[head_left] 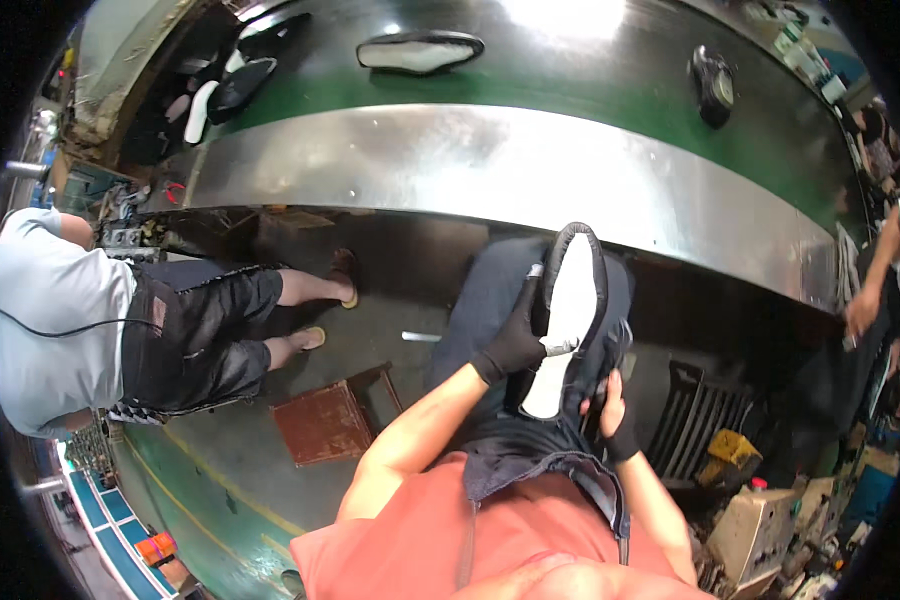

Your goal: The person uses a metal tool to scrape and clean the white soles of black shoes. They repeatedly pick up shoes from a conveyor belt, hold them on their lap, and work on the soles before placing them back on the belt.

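Note:
Over my lap, a black shoe upper (575, 290) lies with its long white bottom facing up, toe pointing away from me. My left hand (510, 345), in a black glove with bare fingertips, grips its left side, the thumb lying across the narrow middle. Beside the heel, to the right, is my right hand (615, 415), a dark covering round its palm and wrist and its fingers curled. A dark, shiny curved thing (622, 345) stands just above those fingers; its kind is hard to make out.
Ahead runs a conveyor with a metal edge (450, 155) and green belt (320, 95), carrying several black shoes (420, 52). A person (65, 320) stands at left near a brown stool (320, 425). A dark slatted crate (680, 420) and yellow block (730, 455) are at right.

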{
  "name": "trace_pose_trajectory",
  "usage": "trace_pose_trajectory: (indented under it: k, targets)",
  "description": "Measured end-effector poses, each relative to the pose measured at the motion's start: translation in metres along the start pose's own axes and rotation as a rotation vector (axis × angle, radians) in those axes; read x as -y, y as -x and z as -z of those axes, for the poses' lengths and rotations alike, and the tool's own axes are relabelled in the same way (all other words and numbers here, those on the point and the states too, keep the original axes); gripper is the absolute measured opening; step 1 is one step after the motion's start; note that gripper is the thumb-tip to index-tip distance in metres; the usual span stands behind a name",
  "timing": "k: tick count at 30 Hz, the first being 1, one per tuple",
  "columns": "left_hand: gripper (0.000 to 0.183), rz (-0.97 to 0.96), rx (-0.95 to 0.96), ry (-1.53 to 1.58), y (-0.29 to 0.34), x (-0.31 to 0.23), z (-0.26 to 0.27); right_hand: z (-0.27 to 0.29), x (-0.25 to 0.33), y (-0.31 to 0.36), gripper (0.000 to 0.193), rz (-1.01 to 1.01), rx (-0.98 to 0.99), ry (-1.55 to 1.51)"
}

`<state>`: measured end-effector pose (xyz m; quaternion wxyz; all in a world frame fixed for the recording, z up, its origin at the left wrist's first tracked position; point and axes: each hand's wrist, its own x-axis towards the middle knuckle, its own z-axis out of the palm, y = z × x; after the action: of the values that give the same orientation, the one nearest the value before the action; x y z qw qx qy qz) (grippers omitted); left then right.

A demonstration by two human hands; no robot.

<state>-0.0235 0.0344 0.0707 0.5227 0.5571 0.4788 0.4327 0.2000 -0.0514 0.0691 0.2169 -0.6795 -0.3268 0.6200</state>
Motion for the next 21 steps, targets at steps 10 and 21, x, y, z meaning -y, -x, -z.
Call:
trace_pose_trajectory:
  k: [10,21]
  targets:
    - [0.036,-0.612,-0.184,0.167,-0.196,-0.110,0.006,0.006,-0.026,-0.027,0.087,0.051,-0.034,0.001]
    - [0.032,-0.400,0.115,-0.599,-0.168,-0.014,0.089,0.014,-0.050,-0.052,0.067,-0.020,0.141,-0.289]
